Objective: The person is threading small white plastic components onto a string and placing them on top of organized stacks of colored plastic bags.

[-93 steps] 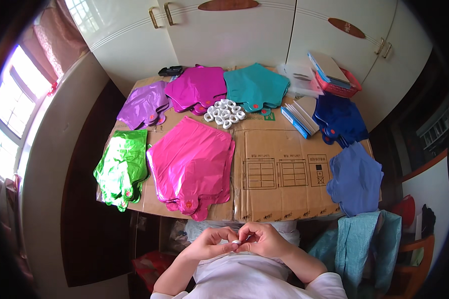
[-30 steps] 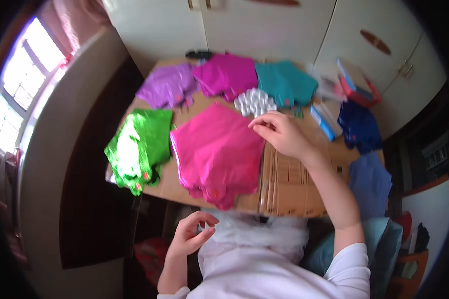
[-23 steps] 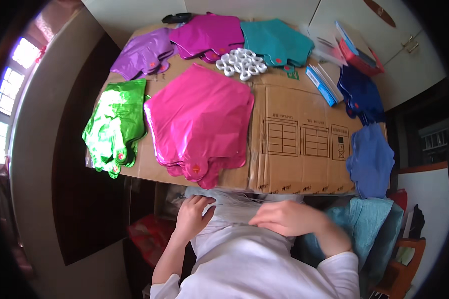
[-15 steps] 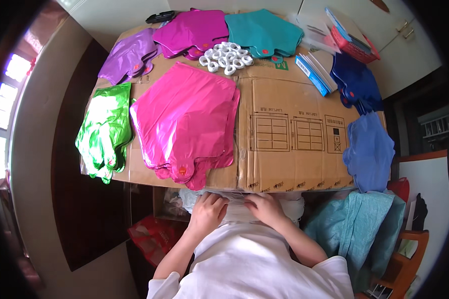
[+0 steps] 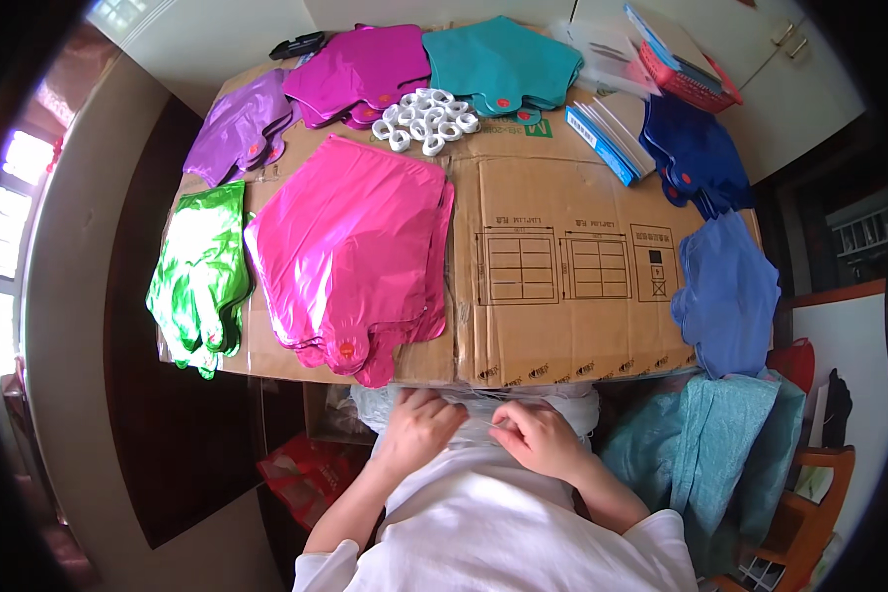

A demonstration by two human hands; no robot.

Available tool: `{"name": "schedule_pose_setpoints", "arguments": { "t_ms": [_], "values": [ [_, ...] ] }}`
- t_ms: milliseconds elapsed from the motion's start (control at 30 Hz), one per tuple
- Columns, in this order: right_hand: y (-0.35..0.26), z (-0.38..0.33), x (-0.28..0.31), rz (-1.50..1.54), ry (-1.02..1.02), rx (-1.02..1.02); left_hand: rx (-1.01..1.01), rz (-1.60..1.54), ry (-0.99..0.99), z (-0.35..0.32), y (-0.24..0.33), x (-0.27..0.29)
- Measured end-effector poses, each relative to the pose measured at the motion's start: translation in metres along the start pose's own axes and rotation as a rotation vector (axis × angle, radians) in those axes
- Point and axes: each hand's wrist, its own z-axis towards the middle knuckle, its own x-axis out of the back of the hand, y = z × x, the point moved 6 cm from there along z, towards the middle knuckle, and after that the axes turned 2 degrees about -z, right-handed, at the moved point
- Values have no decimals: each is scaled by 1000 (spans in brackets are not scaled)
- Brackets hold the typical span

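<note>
Just below the table's front edge, my left hand [image 5: 424, 428] is closed, its curled fingers pinching thin clear plastic. Facing it, my right hand [image 5: 537, 436] is closed too, thumb and fingers pressed together on the same plastic. A thin pale line of it stretches between the two hands. Around them the translucent plastic bag [image 5: 574, 403] lies bunched over my lap; its shape is hard to make out. Nearest beyond my hands, a stack of flat pink foil balloons [image 5: 350, 257] rests on the cardboard [image 5: 553, 340] covering the table.
Flat balloon stacks in green [image 5: 199, 276], purple [image 5: 239, 128], magenta [image 5: 360, 69], teal [image 5: 503, 64], navy [image 5: 696, 153] and light blue [image 5: 725, 296] ring the table. Several white ribbon rolls [image 5: 429, 118] sit between. A red basket [image 5: 691, 79] stands back right; a teal woven sack [image 5: 710, 434] hangs at right.
Both hands have come slightly lower, toward my body, and the plastic between them now shows as a thin taut line. The view has shifted a little; the balloons have not moved.
</note>
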Motion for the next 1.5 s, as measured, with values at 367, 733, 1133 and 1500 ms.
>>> {"name": "schedule_pose_setpoints", "arguments": {
  "t_ms": [367, 733, 1133, 1500],
  "values": [
    [-70, -41, 88, 246, -45, 256, 274, 305, -104, -25, -36, 55],
    [-98, -14, 36, 322, 149, 537, -296, -909, -283, -2, 81, 86],
    [-60, -4, -6, 430, -228, 311, -300, -1423, 841, -55, 4, 248],
    [-14, -28, 27, 73, -140, 274, -211, -954, 450, -55, 3, 222]
  ]
}}
